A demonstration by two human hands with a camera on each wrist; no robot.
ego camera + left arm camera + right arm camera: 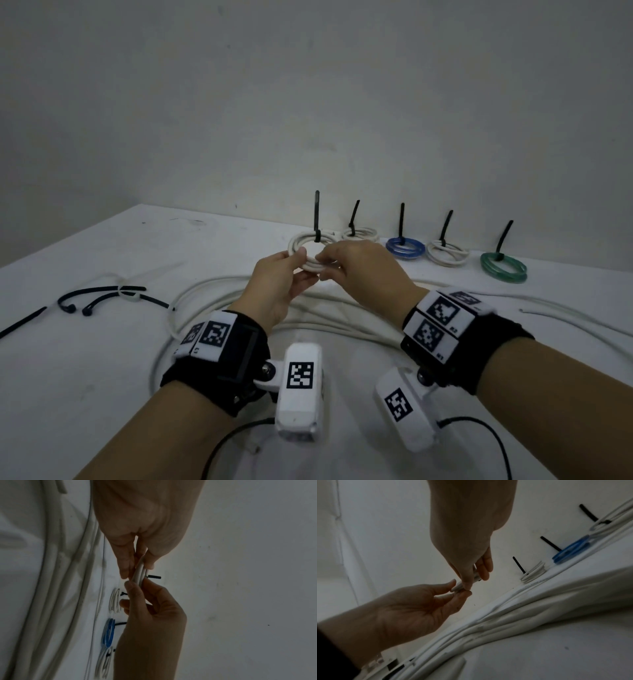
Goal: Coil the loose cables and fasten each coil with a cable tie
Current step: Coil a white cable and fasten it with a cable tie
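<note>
Above table (102,359): left hand (279,284) and right hand (363,270) both pinch tied white coil (303,245).

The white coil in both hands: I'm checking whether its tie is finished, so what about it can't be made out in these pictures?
- Head view: the near arc of the white coil is hidden under the left hand and right hand grip.
- Head view: the lock of the black cable tie is too small to judge.
- Left wrist view: dim; only the tie's tail shows.
- Right wrist view: fingers cover nearly the whole coil.
</note>
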